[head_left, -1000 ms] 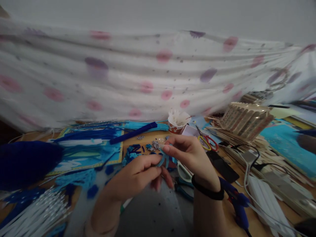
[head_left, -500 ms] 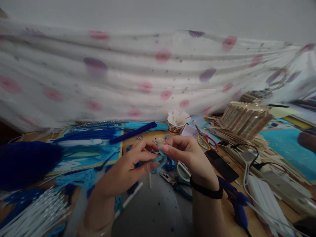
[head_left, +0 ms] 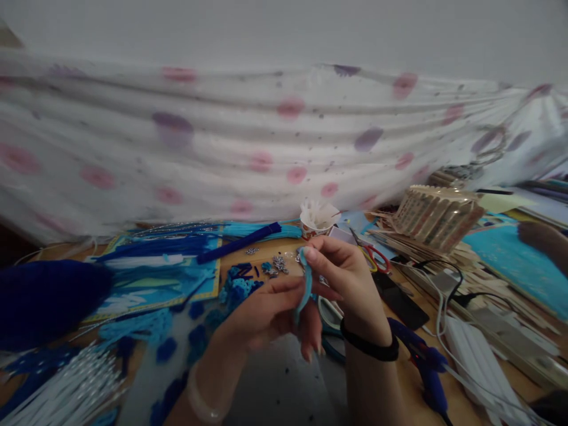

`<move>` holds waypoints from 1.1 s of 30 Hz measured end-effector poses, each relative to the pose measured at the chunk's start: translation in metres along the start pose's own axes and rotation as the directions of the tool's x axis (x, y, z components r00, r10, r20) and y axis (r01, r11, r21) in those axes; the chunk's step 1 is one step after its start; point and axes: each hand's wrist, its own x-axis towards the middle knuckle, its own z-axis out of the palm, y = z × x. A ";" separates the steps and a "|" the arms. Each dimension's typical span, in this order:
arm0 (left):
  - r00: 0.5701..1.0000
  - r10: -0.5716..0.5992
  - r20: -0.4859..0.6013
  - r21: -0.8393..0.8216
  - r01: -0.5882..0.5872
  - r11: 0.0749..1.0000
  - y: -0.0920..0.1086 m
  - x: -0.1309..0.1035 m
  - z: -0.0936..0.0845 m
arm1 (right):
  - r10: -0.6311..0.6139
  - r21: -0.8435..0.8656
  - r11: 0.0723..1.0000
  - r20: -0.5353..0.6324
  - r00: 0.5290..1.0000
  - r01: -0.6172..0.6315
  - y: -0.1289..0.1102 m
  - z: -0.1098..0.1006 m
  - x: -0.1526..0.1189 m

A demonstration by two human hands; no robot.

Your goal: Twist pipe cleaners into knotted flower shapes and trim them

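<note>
A light blue pipe cleaner [head_left: 305,288] hangs between both my hands above the table. My right hand [head_left: 346,284], with a black band on its wrist, pinches the upper end. My left hand [head_left: 266,313] holds the lower part, fingers curled around it. Small blue and silver bits [head_left: 266,269] lie on the wooden table just behind my hands.
Blue and white pipe cleaners [head_left: 168,248] lie at the left. A paper cup [head_left: 316,222], scissors [head_left: 373,255], a black phone [head_left: 399,302], a blue glue gun [head_left: 426,367] and a stack of wooden sticks [head_left: 437,216] are at the right. A spotted white cloth [head_left: 266,136] hangs behind.
My left hand has dropped lower and closer to me, and the pipe cleaner now hangs straight down from my right fingertips. My right hand has lifted slightly.
</note>
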 end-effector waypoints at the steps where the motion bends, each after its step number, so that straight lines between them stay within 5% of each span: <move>1: 0.999 -0.016 0.032 0.008 0.016 1.000 -0.002 0.002 0.002 | -0.009 -0.039 0.999 -0.033 0.999 0.008 -0.002 0.001 -0.001; 4: 0.998 0.041 0.040 0.178 -0.047 0.983 -0.004 0.004 0.007 | -0.040 -0.148 0.989 -0.085 0.996 0.027 -0.007 0.001 -0.003; 6: 0.979 0.180 -0.096 0.451 -0.118 0.885 -0.001 0.001 0.009 | -0.030 -0.189 0.982 -0.064 0.998 0.017 -0.007 0.001 -0.003; 7: 0.937 0.288 -0.198 0.597 -0.117 0.794 0.002 -0.001 0.010 | -0.028 -0.210 0.978 -0.049 0.998 0.017 -0.006 0.001 -0.003; 9: 0.783 0.506 -0.362 0.791 -0.029 0.611 0.008 -0.008 0.008 | -0.051 -0.268 0.963 -0.029 0.998 0.041 -0.003 0.000 -0.002; 11: 0.677 0.617 -0.400 0.850 0.023 0.526 0.013 -0.016 0.004 | -0.100 -0.341 0.936 -0.018 0.995 0.088 0.000 -0.001 -0.001; 14: 0.736 0.578 -0.351 0.826 -0.047 0.562 0.019 -0.023 0.000 | -0.168 -0.439 0.885 0.016 0.986 0.158 0.003 0.000 0.000; 18: 0.835 0.415 -0.361 0.654 -0.090 0.751 0.020 -0.022 0.000 | -0.243 -0.506 0.833 0.030 0.970 0.224 0.005 0.003 -0.001; 26: 0.843 0.369 -0.392 0.539 -0.114 0.834 0.023 -0.021 -0.004 | -0.261 -0.516 0.813 0.095 0.961 0.271 0.007 0.006 -0.001; 33: 0.869 0.228 -0.439 0.221 -0.142 0.965 0.029 -0.028 -0.012 | -0.221 -0.473 0.852 0.066 0.973 0.226 0.008 0.013 -0.001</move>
